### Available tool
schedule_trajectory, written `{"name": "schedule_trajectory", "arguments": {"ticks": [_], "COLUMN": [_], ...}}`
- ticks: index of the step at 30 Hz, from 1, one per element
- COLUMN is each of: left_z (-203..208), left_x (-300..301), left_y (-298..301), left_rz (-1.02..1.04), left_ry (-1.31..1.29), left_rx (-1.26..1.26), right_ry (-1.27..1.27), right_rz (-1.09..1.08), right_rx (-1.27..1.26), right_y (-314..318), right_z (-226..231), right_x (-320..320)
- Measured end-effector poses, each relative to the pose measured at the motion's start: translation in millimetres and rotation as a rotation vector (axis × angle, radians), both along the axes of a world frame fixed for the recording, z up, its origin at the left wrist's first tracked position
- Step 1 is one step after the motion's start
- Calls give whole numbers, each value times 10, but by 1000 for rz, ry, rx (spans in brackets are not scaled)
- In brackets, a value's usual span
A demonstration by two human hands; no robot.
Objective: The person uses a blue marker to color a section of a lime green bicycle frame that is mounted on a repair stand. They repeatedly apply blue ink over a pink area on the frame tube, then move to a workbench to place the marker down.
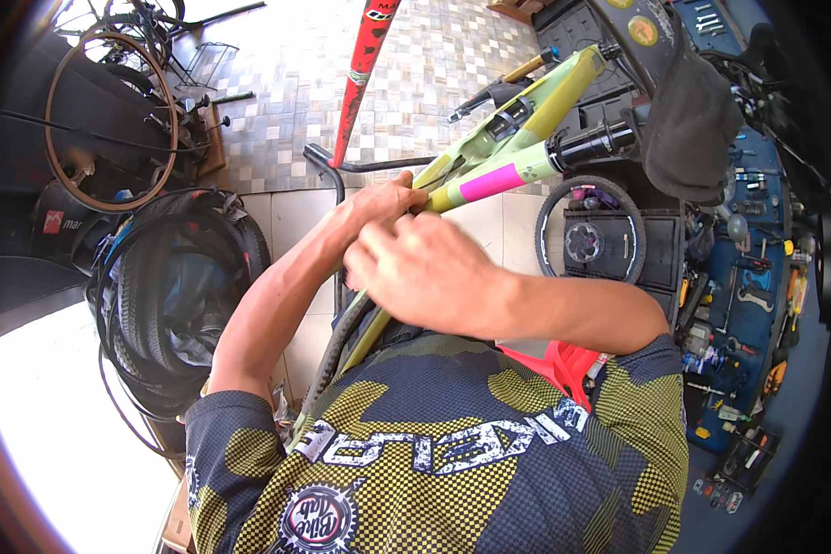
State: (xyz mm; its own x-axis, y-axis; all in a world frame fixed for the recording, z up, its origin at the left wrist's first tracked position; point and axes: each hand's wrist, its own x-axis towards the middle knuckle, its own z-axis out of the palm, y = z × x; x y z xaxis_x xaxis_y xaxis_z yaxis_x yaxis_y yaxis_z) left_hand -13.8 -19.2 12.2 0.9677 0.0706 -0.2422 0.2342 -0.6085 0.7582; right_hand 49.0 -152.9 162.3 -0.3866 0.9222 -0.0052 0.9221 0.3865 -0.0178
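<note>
A green-yellow bicycle frame (534, 164) with a magenta patch runs from the upper right down towards my body. My left hand (385, 201) lies on the frame where its tubes come close together, its fingers bent over it and partly hidden behind the other hand. Just nearer to me, my right hand (429, 275) is closed, its fingers curled and slightly blurred close to the left fingers. Whatever is between the right fingertips is hidden. A black guard-like strip (340, 332) lies along the lower frame tube, beneath my right hand.
A red post (357, 83) on black legs (321, 155) rises ahead. Tyres (148, 295) are heaped at left below a bare rim (57, 138). At right stand a wheel (549, 226) and a blue tool board (757, 305). A dark cloth (688, 138) hangs near the frame's front end.
</note>
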Motion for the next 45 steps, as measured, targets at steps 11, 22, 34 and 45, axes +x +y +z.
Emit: {"name": "schedule_trajectory", "arguments": {"ticks": [11, 22, 34, 45], "left_z": [-730, -371, -361, -339], "left_x": [108, 77, 124, 128], "left_y": [38, 65, 71, 57], "left_rz": [-19, -52, -87, -130], "left_ry": [-251, -51, 10, 13], "left_rx": [-150, 9, -8, 92], "right_ry": [162, 91, 84, 386], "right_rz": [-358, -707, -765, -491], "right_rx": [-151, -89, -48, -44], "right_y": [21, -169, -198, -431], "right_z": [246, 281, 209, 214], "right_x": [544, 650, 848, 262]}}
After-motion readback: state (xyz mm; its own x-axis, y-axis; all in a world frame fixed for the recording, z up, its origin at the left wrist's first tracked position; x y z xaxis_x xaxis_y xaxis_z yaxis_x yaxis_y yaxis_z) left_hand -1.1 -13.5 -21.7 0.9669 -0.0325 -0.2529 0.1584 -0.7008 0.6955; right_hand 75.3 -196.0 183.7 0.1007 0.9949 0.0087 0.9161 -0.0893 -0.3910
